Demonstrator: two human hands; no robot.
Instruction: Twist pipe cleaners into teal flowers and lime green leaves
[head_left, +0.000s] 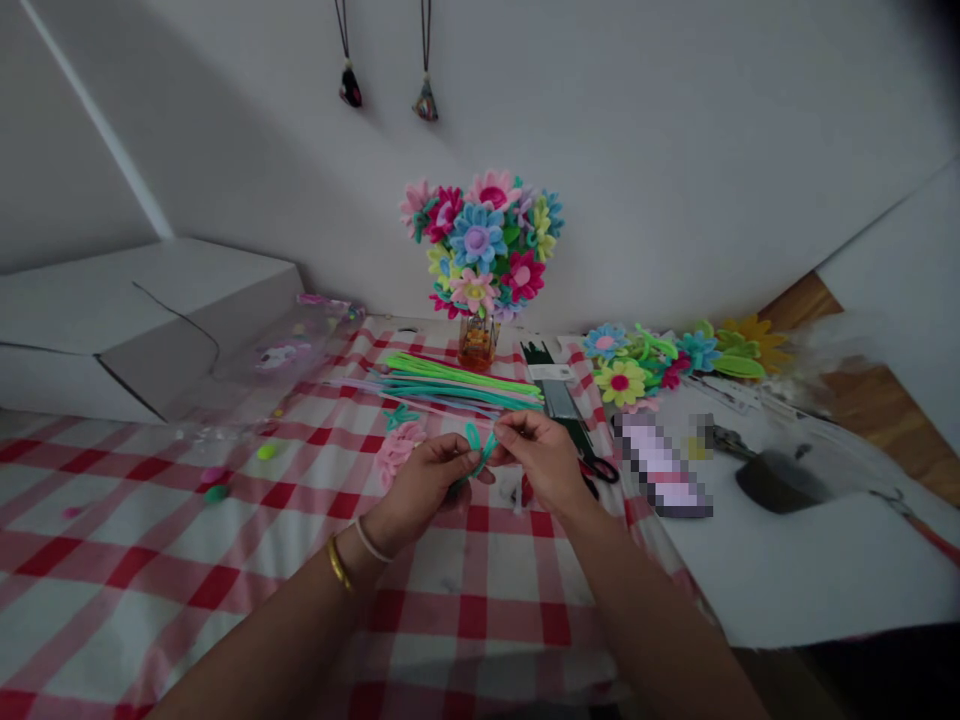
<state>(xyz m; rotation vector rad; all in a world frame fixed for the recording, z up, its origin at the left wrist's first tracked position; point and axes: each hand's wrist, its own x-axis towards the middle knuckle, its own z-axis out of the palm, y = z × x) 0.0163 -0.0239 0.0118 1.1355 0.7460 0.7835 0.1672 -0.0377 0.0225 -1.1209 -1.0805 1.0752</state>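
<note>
Between my two hands is a teal pipe cleaner bent into small loops. My left hand pinches its lower part between thumb and fingers. The fingertips of my right hand are closed on its upper right side. Just left of my hands lies a bunch of pink pipe-cleaner loops, with a small teal looped piece behind it. Beyond my fingers a pile of straight pipe cleaners in green, teal and pink lies across the cloth. Scissors with dark handles rest beside my right wrist.
A vase of pipe-cleaner flowers stands by the wall. At right are more fluffy flowers, a blurred-out phone-like object and a roll of tape. A white box and clear plastic bag sit left.
</note>
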